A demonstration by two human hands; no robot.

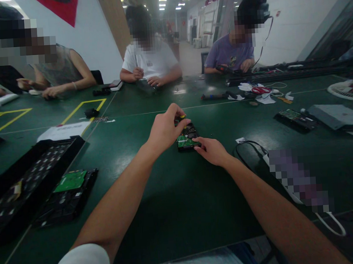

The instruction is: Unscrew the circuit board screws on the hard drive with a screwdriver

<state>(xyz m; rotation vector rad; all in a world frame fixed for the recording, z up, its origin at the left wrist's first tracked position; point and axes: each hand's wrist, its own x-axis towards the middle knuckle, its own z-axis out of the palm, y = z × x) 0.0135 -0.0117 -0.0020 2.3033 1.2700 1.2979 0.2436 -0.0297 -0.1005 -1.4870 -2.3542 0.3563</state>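
Observation:
A black hard drive [187, 139] with a green circuit board on top lies on the green table [174, 196] in front of me. My left hand [165, 128] is closed above its far end, pinching a small tool with a yellow tip [182, 116] against the drive. My right hand [212, 150] rests at the drive's near right corner, fingers curled and touching its edge.
A black tray [24, 185] and another drive with a green board [69, 181] lie at the left. A cable [249, 145] and a white power strip run at the right, beyond them a drive [295, 118] and a grey box [333, 115]. Three people work at the far side.

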